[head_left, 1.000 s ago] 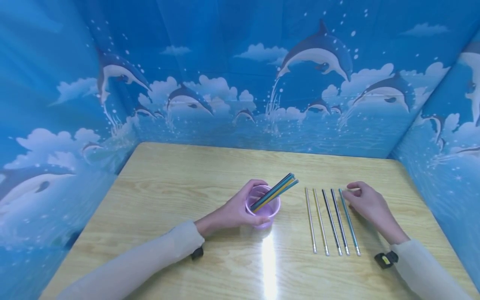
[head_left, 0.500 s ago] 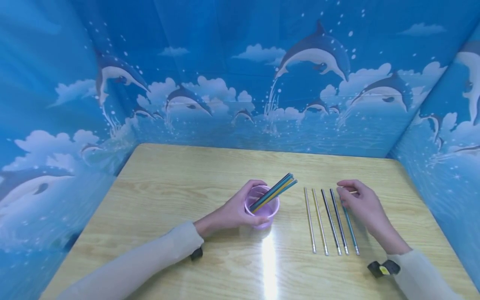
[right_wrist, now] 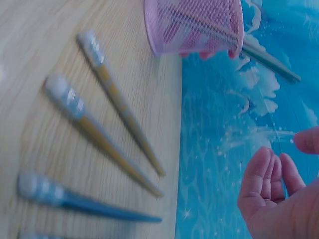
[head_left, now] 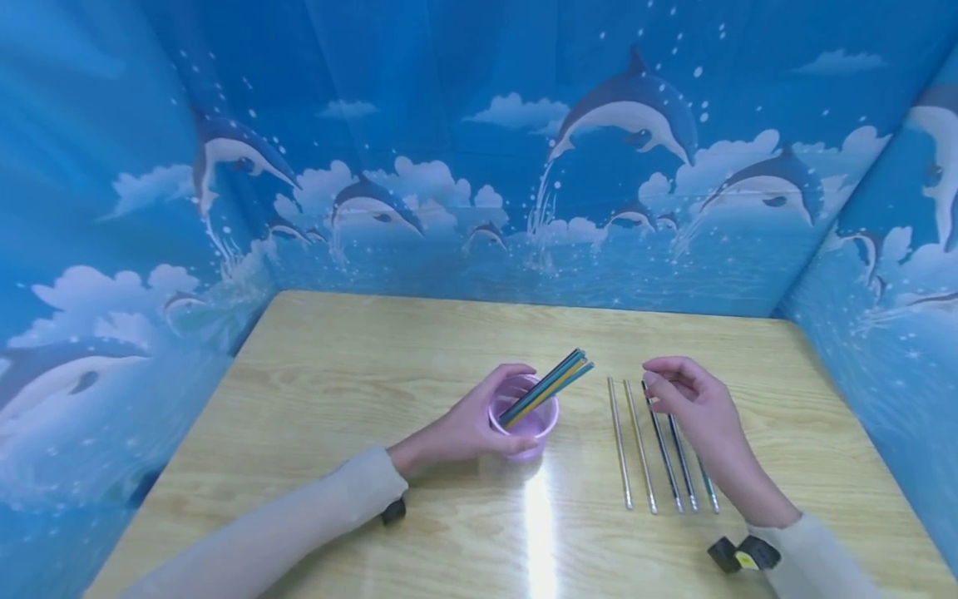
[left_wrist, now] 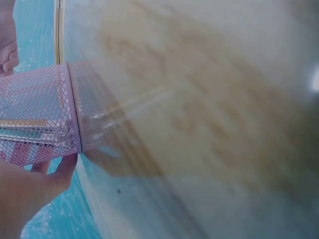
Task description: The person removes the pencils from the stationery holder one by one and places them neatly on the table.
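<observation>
My left hand grips a pink mesh pencil cup around its side, fingers behind and thumb in front. Several pencils lean inside it to the upper right. In the left wrist view the cup stands on its solid base band. My right hand hovers above a row of pencils, thumb and fingers loosely bent with a gap between them. The row has a silvery pencil, a gold pencil, dark pencils and a teal pencil, partly hidden by the hand.
The pencils lie side by side on a light wood table, eraser ends toward me. Blue dolphin-print cloth walls off the back and both sides. Black wrist devices sit below the sleeves.
My right hand has moved left, from beside the teal pencil to above the tips of the dark pencils. My left hand and the cup have stayed in place.
</observation>
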Demonstrator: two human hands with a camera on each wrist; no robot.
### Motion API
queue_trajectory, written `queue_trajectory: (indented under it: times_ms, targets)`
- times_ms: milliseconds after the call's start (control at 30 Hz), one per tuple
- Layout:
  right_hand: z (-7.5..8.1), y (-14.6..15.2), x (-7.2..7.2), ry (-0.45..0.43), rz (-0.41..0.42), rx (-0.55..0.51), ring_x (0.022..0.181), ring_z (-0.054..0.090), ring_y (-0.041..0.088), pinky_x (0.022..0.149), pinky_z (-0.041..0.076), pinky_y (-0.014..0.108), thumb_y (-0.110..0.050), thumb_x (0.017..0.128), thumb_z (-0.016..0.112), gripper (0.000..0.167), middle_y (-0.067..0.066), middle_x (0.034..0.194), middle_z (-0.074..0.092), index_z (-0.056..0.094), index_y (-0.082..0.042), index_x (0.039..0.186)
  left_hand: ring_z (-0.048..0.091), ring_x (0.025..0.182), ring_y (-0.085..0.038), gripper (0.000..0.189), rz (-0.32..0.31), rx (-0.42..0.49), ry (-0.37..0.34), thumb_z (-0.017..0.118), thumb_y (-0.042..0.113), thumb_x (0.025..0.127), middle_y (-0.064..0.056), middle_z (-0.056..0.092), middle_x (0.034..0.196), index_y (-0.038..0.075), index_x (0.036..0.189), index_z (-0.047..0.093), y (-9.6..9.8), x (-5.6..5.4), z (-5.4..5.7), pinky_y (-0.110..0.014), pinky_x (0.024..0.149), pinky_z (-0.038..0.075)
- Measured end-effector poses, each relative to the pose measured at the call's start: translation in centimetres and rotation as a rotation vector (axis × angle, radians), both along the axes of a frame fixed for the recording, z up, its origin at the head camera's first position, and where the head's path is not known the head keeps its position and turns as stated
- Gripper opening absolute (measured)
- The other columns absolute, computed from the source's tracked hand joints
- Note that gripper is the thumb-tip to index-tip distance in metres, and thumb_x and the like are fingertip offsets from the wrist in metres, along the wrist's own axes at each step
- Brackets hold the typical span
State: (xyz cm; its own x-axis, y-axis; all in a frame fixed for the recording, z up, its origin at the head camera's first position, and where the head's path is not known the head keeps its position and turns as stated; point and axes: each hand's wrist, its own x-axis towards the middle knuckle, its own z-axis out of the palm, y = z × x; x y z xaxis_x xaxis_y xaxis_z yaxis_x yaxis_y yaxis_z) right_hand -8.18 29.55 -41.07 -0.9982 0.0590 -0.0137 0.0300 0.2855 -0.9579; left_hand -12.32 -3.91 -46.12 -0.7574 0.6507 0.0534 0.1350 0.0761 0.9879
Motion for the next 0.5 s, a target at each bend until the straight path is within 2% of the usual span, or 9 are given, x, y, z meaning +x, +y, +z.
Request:
queue_trajectory:
  times_ms: [200,267,500]
  targets:
    - [0.0,-2.4,0.1,0.024,0.059,-0.027,0.097,0.071,0.016,0.083,0.064,0.029,-0.026,0.109,0.072,0.036,0.012,0.118,0.071,0.065,0.0,0.134,0.057,0.138,-0.02,0.092,0.0,0.002,0.009,0.091,0.004,0.087,-0.001,0.058,0.15,0.014,0.162,0.04,0.0,-0.1,0.0,-0.04,0.109,0.056]
    - [-0.1,-3.1,0.1,0.026,0.081,-0.025,0.096,0.071,0.018,0.082,0.064,0.03,-0.025,0.108,0.073,0.038,0.014,0.116,0.071,0.064,0.002,0.134,0.057,0.138,-0.02,0.092,-0.002,0.0,0.006,0.091,0.004,0.086,-0.001,0.058,0.15,0.012,0.162,0.039,0.0,-0.1,0.0,-0.04,0.109,0.056]
    - [-0.3,-5.6,-0.2,0.038,0.115,-0.05,0.096,0.071,0.023,0.08,0.064,0.031,-0.02,0.105,0.077,0.034,0.014,0.11,0.071,0.068,0.004,0.127,0.057,0.137,-0.021,0.091,-0.005,-0.02,0.007,0.092,0.01,0.087,-0.001,0.058,0.15,0.015,0.162,0.039,0.0,-0.1,0.0,-0.038,0.108,0.056]
